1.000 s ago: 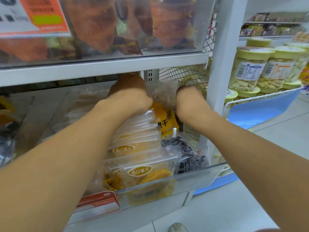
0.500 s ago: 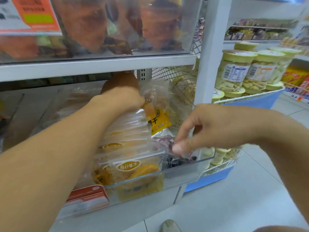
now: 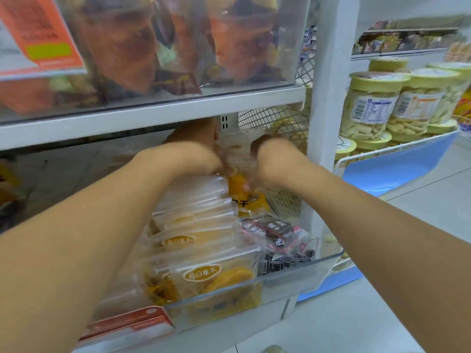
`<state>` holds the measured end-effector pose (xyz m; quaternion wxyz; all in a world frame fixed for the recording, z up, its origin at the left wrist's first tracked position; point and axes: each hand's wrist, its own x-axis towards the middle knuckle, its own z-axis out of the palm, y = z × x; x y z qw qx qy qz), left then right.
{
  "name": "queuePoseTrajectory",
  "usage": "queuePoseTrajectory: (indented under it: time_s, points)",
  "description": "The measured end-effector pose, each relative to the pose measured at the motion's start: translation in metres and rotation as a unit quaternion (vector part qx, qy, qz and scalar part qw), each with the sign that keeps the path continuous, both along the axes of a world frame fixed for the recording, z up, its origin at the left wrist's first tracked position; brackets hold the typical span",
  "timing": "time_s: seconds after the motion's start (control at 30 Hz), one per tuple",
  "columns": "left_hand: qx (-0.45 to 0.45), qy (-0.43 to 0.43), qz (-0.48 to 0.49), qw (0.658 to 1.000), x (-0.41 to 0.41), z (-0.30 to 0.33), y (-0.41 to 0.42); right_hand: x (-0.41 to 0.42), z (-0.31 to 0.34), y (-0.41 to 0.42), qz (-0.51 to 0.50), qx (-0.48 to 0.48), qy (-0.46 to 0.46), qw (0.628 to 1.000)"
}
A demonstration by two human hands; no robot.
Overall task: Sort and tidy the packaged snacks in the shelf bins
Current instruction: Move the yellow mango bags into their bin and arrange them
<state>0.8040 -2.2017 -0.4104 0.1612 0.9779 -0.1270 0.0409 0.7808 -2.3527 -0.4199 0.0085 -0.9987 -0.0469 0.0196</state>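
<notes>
Clear bin (image 3: 293,278), two hands, left hand (image 3: 193,149), right hand (image 3: 275,159), one yellow packet (image 3: 244,197)

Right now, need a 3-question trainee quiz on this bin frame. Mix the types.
1. True or false: the dark packets lie right of the yellow packet row in the clear bin.
2. Where are both hands? A) on the jars B) at the bin's back C) on the floor
3. Fill in: the jars' lids are ____.

Key: 1 true; 2 B, left hand, right hand; 3 yellow.
</notes>
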Motion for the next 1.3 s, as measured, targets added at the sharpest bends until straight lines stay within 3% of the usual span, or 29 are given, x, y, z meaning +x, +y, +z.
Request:
queuePoseTrajectory:
  time_s: [0.2,0.33,0.43,0.53,0.63,0.73,0.87,1.03,1.2,1.3]
  points:
    - [0.050,0.062,0.012,0.997,-0.004,0.003,0.008,-0.022,0.001,-0.025,0.030,-0.032,-0.024,0.999]
    - [0.064,0.069,0.014,0.995,-0.009,0.000,0.011,-0.023,0.006,-0.026,0.038,0.052,-0.093,0.994]
    - [0.068,0.080,0.018,0.994,-0.010,-0.001,0.014,-0.011,-0.006,-0.014,0.115,0.093,-0.036,0.988]
    - [0.060,0.083,0.027,0.994,-0.008,-0.001,0.019,0.005,-0.012,-0.006,0.110,0.110,-0.013,0.988]
    - [0.064,0.075,0.050,0.994,-0.005,-0.002,0.029,0.011,-0.003,-0.003,0.061,0.031,-0.009,0.998]
    - [0.060,0.100,0.060,0.991,-0.003,-0.002,0.038,0.014,-0.003,-0.002,0.023,-0.045,-0.075,0.996]
    - [0.071,0.103,0.059,0.990,-0.004,0.000,0.042,0.016,-0.010,-0.005,0.039,-0.014,-0.110,0.993]
    - [0.075,0.139,0.015,0.987,-0.010,0.000,0.048,0.016,-0.012,-0.007,0.050,-0.027,-0.073,0.996]
    - [0.104,0.148,0.002,0.983,-0.020,-0.002,0.053,0.019,-0.007,0.005,0.136,-0.017,0.001,0.991]
    - [0.024,0.200,-0.017,0.979,-0.028,-0.003,0.048,0.028,0.000,0.016,0.139,-0.042,0.010,0.989]
